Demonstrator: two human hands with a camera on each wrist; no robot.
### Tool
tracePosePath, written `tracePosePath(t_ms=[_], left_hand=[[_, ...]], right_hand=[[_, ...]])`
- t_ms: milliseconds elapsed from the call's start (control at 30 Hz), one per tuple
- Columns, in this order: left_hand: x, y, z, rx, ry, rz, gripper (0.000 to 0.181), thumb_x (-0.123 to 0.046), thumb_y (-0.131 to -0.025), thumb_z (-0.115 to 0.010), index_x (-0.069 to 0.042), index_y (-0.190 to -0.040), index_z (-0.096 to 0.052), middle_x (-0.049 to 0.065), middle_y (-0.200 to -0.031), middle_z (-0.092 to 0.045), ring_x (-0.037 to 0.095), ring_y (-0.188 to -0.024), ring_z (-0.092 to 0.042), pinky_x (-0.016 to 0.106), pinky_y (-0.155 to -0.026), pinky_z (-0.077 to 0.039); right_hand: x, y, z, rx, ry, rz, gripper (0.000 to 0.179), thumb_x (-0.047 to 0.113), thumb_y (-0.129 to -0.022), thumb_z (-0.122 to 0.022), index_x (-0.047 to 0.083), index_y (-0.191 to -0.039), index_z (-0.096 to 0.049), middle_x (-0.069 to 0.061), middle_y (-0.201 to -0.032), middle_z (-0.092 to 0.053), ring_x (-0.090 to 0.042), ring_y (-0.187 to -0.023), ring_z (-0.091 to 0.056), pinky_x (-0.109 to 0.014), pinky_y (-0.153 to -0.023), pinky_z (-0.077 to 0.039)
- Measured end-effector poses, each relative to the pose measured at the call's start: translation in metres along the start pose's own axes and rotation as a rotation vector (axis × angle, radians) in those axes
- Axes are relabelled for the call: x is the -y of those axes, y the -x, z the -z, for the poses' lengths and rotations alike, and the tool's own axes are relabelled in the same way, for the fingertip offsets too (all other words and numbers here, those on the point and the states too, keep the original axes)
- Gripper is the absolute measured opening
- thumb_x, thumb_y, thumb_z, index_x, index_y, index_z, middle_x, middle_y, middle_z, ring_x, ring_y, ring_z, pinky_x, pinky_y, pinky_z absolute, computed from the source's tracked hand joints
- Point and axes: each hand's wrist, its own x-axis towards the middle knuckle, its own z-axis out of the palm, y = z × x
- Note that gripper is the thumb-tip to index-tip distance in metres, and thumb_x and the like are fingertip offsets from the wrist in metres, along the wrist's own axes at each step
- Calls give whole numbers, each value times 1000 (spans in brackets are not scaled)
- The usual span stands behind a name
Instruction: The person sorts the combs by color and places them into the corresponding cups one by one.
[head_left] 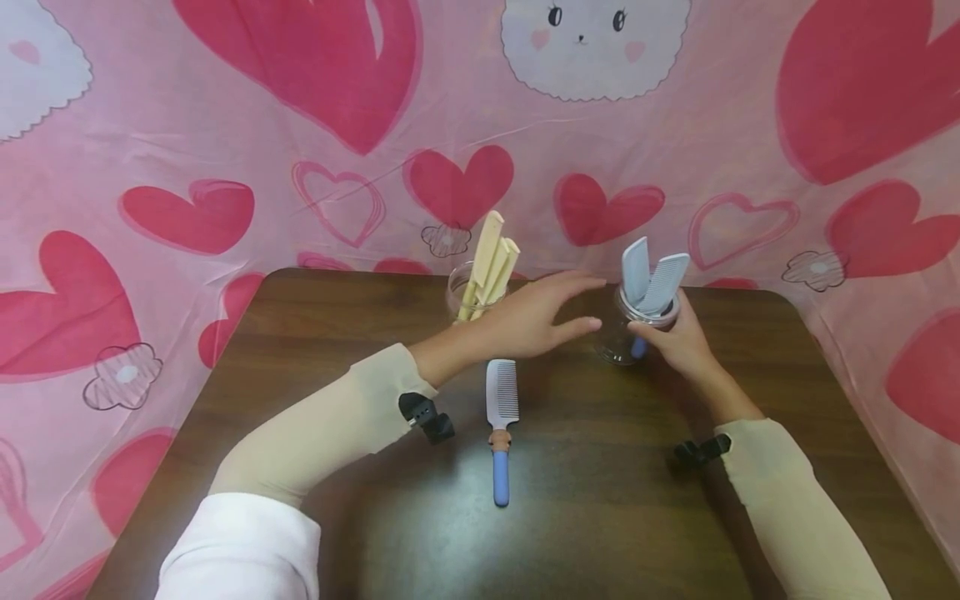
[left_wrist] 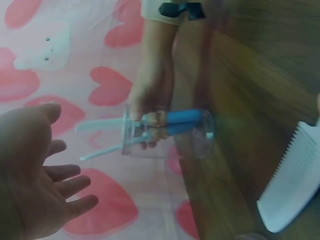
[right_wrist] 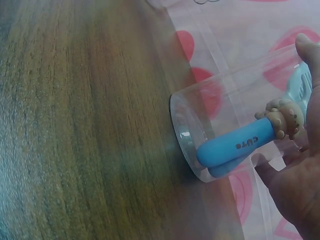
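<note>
My right hand (head_left: 686,337) grips a clear jar (head_left: 617,337) near its rim, at the back right of the table. Two pale blue combs (head_left: 662,283) stand in it, heads up; their blue handles (right_wrist: 237,145) show through the wall in the right wrist view. My left hand (head_left: 525,315) reaches across toward the jar with fingers extended and a gap before it, holding nothing. Below the left hand a lavender comb (head_left: 501,433) lies on the table, teeth end away from me. Behind the left wrist, several cream combs (head_left: 489,267) stand in another clear jar (head_left: 456,287), partly hidden by the hand.
The dark wooden table (head_left: 600,500) ends at the back against a pink cloth (head_left: 262,125) printed with hearts. Both jars stand close to that back edge. Black wrist cameras (head_left: 426,417) are strapped over the beige sleeves.
</note>
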Motion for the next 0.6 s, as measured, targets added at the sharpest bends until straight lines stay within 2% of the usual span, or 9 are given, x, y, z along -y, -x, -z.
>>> tracePosePath(t_ms=[100,233,400,600], left_hand=[[3,12,-3,66,-65,2,63,-43,-101,-62,-14,-154,-44,7,-160,-40,19,-148,-36,32,-121,-29],[8,28,-6,160,-94,0,64,-44,-101,-61,-15,-156,-42,10,-163,-35,23,-148,-35,38,-120,-31],[18,47,-10,260,-82,3,66,-43,-101,-61,-14,-157,-40,12,-165,-30,27,-150,-31,42,-121,-30],[36,65,-15,327,-51,20,66,-39,-100,-65,-13,-156,-40,12,-164,-31,26,-151,-30,45,-121,-28]], right_hand=[[-1,0,0,-2,9,-6,77,3,-90,-76,2,-151,-30,6,-129,-48,-5,-118,-47,-12,-99,-38],[0,1,1,0,40,-12,77,5,-90,-76,0,-151,-29,3,-131,-48,-4,-117,-46,-14,-100,-38],[2,2,1,3,62,-7,77,6,-91,-76,-2,-151,-28,2,-130,-49,-4,-116,-46,-17,-102,-37],[3,2,1,2,75,-14,78,8,-91,-76,-2,-152,-28,-1,-132,-48,-4,-118,-45,-20,-104,-36]])
